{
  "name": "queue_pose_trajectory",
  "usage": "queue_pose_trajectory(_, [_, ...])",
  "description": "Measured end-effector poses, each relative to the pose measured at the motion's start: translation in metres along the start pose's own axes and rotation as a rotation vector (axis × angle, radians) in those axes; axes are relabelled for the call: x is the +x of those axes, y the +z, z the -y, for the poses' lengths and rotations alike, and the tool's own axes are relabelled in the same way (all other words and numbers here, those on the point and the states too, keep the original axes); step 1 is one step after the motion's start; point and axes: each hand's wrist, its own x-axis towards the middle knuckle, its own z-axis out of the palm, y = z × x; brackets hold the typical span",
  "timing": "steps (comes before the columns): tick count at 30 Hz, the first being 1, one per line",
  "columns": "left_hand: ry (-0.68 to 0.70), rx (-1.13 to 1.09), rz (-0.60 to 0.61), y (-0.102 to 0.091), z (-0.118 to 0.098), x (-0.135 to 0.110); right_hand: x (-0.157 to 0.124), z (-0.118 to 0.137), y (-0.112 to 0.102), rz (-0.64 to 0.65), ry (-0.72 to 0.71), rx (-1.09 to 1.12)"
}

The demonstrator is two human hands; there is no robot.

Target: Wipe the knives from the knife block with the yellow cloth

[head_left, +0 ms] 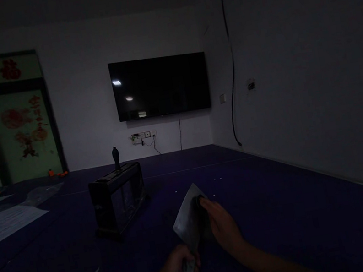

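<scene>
The left hand (180, 268) wraps its fingers round the handle of a cleaver (189, 220), blade tilted up over the purple floor (284, 211); the right hand (223, 227) lies against the blade's far side (too dim to tell whether it grips); a knife block (117, 200) stands beyond, leftward.

Premises: domestic living room, dimly lit.
A large flat television (160, 85) hangs on the white end wall above a row of sockets (144, 134) with trailing leads; a loose cable (231, 67) runs down the side wall. Glazed doors (20, 119) at left carry red paper decorations. Dark blue covering (281, 193) runs wall to wall, with a knife block (118, 200) standing on it.
</scene>
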Motion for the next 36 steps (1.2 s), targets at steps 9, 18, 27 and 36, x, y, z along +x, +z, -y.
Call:
queue_pose_trajectory(9, [0.182,-0.044,-0.052,0.005,0.001,-0.010,0.000,0.009,-0.006,0.015,0.139,0.060])
queue_pose_trajectory(18, [0.289,-0.078,-0.246,0.013,0.001,-0.019,0.001,0.007,-0.009,-0.029,0.234,0.144])
queue_pose_trajectory(27, [0.400,0.102,-0.405,0.020,-0.008,-0.031,0.002,0.006,-0.009,-0.056,0.338,0.194])
queue_pose_trajectory(36, [0.400,0.117,-0.466,0.018,-0.009,-0.026,0.005,0.019,-0.018,0.029,0.296,0.327])
